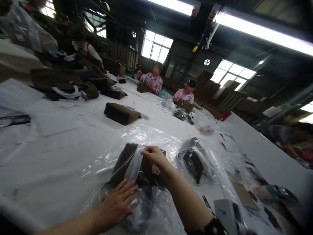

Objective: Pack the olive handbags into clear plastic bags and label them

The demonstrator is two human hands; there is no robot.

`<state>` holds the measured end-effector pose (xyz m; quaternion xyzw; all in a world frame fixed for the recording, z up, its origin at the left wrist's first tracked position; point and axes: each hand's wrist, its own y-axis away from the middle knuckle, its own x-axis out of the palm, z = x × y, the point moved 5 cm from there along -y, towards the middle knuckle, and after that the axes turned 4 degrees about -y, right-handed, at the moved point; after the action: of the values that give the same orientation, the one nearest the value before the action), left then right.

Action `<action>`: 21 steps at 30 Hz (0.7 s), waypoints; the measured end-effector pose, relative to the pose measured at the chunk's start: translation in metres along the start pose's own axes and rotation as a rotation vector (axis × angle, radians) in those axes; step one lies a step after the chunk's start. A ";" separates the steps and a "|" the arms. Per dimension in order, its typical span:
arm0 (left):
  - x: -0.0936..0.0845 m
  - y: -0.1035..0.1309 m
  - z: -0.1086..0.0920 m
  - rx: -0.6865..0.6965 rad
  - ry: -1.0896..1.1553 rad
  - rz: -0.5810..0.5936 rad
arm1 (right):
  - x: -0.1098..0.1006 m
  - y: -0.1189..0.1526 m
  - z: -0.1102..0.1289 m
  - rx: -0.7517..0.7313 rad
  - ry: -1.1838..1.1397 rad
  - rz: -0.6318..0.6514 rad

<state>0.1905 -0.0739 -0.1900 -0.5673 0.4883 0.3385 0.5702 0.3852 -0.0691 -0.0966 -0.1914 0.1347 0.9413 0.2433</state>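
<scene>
A dark brown bag (137, 166) lies on the white tabletop (61, 156) close in front of the person, partly sheathed in a clear plastic bag (151, 209) whose loose film spreads out around it. The left hand (117, 204) rests flat on the near end, fingers (128, 189) spread and pressing down through the film, which seems to pin the bundle so it does not slide. The right hand (154, 156) is at the far end, its fingers drawn together in a pinch on a fold of the plastic, lifted slightly off the bag, apparently to keep the film taut over it. Just to the right lies a second wrapped bag (194, 160), already enclosed in crumpled plastic and set apart from the one in hand. Farther up the tabletop sits an unwrapped brown bag (121, 113), and beyond it a stack of similar bags (66, 83) at the left. Two other people (154, 80) sit at the far end, each with a bag before them.
</scene>
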 end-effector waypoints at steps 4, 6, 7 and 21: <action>0.013 0.010 0.002 0.018 0.052 -0.025 | 0.041 -0.063 0.016 0.089 0.204 0.051; 0.015 0.013 0.004 0.027 0.064 -0.038 | 0.052 -0.080 0.017 0.140 0.299 0.054; 0.015 0.014 0.005 0.032 0.070 -0.030 | 0.056 -0.086 0.017 0.164 0.343 0.049; -0.022 0.029 0.016 0.157 -0.005 -0.201 | 0.066 -0.098 0.002 0.205 0.678 -0.129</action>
<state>0.1593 -0.0507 -0.1808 -0.5662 0.4525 0.2418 0.6451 0.3810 0.0408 -0.1388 -0.4756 0.2893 0.7884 0.2617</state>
